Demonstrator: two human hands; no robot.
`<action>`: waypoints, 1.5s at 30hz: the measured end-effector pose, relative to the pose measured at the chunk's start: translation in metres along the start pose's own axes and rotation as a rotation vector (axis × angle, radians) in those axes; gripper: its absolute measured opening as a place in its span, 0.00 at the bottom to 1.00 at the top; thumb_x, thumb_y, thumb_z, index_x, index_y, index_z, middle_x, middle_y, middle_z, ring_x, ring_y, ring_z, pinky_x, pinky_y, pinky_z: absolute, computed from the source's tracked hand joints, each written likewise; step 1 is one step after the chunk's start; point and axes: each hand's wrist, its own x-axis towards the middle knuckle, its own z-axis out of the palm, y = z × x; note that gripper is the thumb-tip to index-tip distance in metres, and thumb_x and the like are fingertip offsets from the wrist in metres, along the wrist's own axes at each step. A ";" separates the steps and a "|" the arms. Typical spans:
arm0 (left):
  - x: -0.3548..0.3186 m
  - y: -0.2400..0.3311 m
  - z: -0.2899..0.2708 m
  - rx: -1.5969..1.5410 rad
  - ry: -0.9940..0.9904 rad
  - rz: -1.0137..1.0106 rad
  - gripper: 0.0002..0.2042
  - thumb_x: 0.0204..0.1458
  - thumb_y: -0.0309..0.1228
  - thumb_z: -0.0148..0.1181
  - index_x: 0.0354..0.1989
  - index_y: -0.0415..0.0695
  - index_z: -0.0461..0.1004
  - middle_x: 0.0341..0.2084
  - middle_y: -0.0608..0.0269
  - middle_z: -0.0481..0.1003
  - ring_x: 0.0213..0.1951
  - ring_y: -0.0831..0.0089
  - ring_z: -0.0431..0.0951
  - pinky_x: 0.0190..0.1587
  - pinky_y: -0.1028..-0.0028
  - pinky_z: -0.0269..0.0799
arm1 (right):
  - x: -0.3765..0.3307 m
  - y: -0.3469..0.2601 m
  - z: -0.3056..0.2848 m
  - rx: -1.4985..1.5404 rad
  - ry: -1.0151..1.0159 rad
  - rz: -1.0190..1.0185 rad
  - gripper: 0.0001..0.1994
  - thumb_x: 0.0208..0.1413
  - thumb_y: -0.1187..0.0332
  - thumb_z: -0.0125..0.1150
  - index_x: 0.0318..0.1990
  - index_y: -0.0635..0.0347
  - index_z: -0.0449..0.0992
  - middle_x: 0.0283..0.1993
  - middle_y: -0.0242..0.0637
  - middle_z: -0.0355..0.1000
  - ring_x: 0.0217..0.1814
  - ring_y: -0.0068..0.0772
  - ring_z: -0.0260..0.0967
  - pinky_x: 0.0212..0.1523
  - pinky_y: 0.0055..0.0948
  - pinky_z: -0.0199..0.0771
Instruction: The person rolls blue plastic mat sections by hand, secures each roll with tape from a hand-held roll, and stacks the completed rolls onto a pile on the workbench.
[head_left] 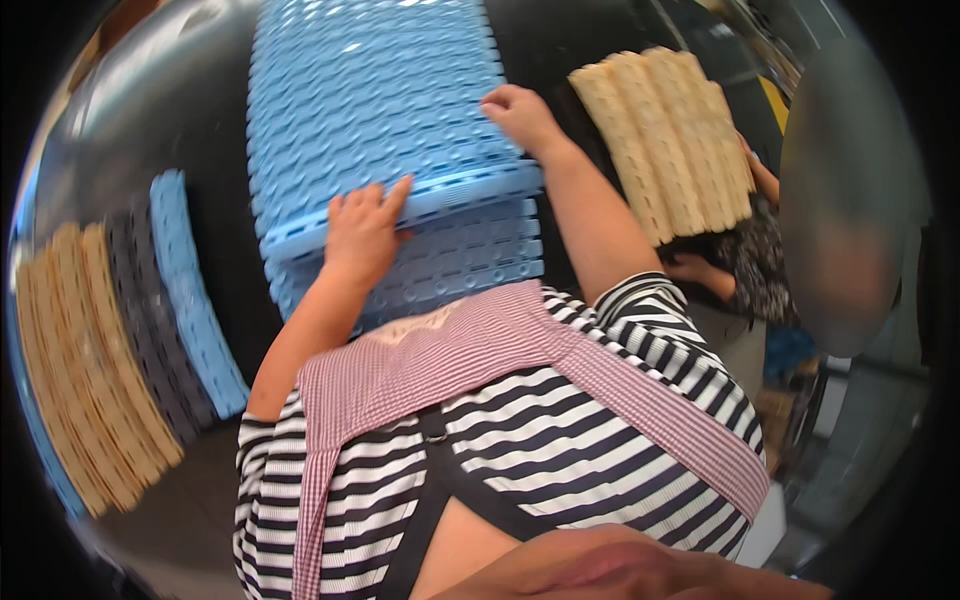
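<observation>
A long light-blue plastic modular belt (370, 110) of linked, slotted rows lies in front of me, running away toward the far edge of the view. Near my body a raised ridge (455, 195) crosses it, and a blue slotted section (465, 255) shows on the near side of that ridge. My left hand (362, 232) rests on the ridge, its fingers stretched out and somewhat apart. At the belt's right edge, beyond the ridge, my right hand (520, 115) has its fingers curled together in a pinch. Whatever may be between those fingertips is too small to make out.
On the dark table (200, 130), to the left, lie tan belt strips (90, 360), dark grey strips (160, 320) and a blue strip (195, 290). A tan belt section (665, 145) lies at right. Beside it are another person's hand (700, 272) and patterned dark sleeve (755, 260).
</observation>
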 end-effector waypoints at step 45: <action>0.054 0.079 0.067 -0.252 0.103 0.562 0.12 0.51 0.26 0.65 0.45 0.49 0.81 0.60 0.58 0.74 0.58 0.52 0.74 0.62 0.57 0.68 | -0.233 0.197 -0.360 -0.676 1.140 0.783 0.36 0.49 0.49 0.71 0.62 0.63 0.74 0.67 0.49 0.70 0.67 0.58 0.68 0.67 0.43 0.68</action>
